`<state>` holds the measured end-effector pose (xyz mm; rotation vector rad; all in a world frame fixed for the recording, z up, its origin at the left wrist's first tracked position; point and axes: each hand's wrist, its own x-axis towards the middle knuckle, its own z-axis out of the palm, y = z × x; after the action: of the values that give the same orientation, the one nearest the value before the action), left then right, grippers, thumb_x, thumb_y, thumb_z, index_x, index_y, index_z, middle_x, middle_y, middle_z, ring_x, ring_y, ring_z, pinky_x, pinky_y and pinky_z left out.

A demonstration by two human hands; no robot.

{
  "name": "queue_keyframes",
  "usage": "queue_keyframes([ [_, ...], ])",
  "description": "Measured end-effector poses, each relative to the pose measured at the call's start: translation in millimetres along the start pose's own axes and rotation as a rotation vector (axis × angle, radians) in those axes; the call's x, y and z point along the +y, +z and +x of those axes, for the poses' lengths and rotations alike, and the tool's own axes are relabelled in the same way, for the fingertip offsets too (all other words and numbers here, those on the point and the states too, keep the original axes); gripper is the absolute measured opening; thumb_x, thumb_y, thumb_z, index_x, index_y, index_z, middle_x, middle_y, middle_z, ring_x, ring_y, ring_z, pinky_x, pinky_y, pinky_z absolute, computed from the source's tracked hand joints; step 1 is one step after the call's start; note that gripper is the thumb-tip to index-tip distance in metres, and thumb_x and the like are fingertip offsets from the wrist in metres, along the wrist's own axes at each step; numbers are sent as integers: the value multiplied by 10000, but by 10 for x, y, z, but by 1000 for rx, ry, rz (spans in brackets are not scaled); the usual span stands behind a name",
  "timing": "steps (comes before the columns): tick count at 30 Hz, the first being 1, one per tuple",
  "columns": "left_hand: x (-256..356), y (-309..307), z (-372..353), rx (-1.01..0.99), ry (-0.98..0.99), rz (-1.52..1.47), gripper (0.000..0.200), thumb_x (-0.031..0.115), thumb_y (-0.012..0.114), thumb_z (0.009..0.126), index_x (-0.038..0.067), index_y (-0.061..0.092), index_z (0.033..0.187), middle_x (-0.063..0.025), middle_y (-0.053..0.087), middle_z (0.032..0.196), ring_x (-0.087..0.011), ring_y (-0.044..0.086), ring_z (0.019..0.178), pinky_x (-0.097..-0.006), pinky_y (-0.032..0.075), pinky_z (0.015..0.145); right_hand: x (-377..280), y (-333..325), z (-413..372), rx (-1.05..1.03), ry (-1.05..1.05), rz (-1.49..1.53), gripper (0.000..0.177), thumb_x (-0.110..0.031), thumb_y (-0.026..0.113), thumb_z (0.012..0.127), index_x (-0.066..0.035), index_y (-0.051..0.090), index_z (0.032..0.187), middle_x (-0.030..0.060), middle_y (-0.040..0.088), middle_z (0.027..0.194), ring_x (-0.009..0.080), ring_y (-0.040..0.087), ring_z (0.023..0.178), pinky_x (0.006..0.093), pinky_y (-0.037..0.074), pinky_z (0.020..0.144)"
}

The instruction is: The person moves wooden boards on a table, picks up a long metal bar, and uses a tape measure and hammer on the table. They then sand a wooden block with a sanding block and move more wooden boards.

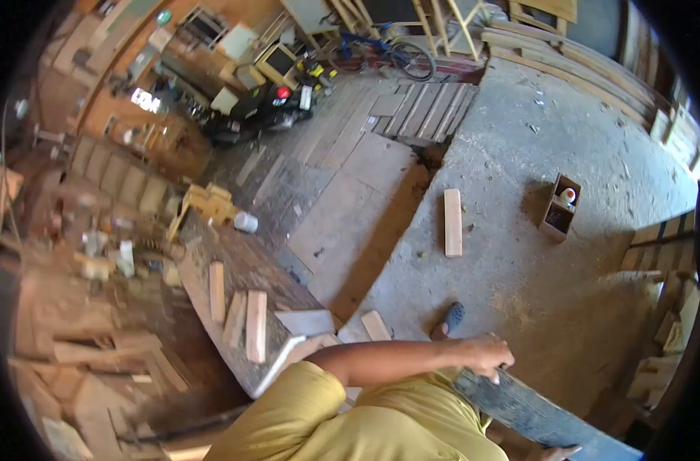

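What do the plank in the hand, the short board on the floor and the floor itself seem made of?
Plank, gripped by the left hand: likely wood, weathered grey-blue and matte, perhaps faded paint. Short board: bare pale wood, unfinished, with straight sawn edges. Floor: apparently concrete, rough grey, speckled and dusty.

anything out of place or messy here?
One short plank lies alone on the concrete floor, away from any stack. Offcuts sit askew on the bench. Nothing looks spilled or broken.
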<state>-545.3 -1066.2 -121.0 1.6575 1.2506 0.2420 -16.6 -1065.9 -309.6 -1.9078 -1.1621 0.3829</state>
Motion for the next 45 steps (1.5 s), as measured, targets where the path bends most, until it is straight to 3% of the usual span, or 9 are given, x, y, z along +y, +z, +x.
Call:
queue_keyframes([
  [4,-91,-37,6,-6,108,-45,383,304,810,739,14,614,893,-165,674,815,-310,681,824,-486,507,771,-1846,135,-260,261,715,682,585,-458,619,902,3,577,1259,172,595,1275,365,567,1101,526,454,992],
  [11,-365,-42,167,-135,329,36,405,292,839,687,48,632,935,-165,682,857,-377,659,890,-485,494,773,-1766,147,-251,203,657,610,621,-549,472,954,-60,522,1334,149,560,1331,341,536,1168,547,446,998],
  [13,-513,-361,205,-461,315,-39,469,299,792,761,30,619,1104,-167,684,980,-360,652,960,-478,494,811,-1489,186,-260,182,610,672,620,-535,479,964,-38,526,1332,151,567,1313,310,553,1156,484,450,1003],
  [17,-1180,-767,76,-393,305,71,512,367,714,811,63,615,1211,-193,634,1157,-360,600,1089,-437,477,909,-1121,71,-356,265,571,677,588,-438,456,1017,7,467,1401,150,530,1367,248,520,1227,372,390,1072],
  [18,-1409,-867,52,-476,265,101,534,387,697,828,54,600,1234,-192,610,1214,-354,580,1131,-426,465,943,-437,99,-406,307,307,562,539,-383,458,1027,17,475,1388,107,566,1318,215,556,1146,337,425,1019],
  [26,-2269,-2581,234,-393,-125,110,548,441,656,895,35,608,1259,-146,667,1167,-250,638,1058,-365,486,936,-1080,71,-238,390,635,13,734,-603,458,953,50,574,1267,201,624,1237,321,586,1131,390,423,978],
  [31,-2742,-2899,927,-322,-121,79,522,445,660,883,51,627,1225,-153,680,1127,-272,646,1050,-373,489,910,-1096,118,-283,466,716,-226,769,-643,423,944,30,555,1293,244,601,1260,374,562,1174,408,410,1003],
  [41,-2194,-2899,3112,-320,-186,-61,482,427,665,885,59,650,1196,-139,696,1087,-254,643,1051,-360,487,923,-1232,146,-581,518,667,461,584,-444,481,1005,7,495,1377,128,572,1307,233,542,1181,336,397,1019],
  [45,-2531,-3070,3932,-182,-186,196,499,470,674,860,68,667,1156,-116,705,1048,-232,663,959,-349,509,871,-1477,207,-524,513,940,-134,701,-576,372,995,14,525,1342,196,567,1335,318,547,1215,381,401,1024],
])
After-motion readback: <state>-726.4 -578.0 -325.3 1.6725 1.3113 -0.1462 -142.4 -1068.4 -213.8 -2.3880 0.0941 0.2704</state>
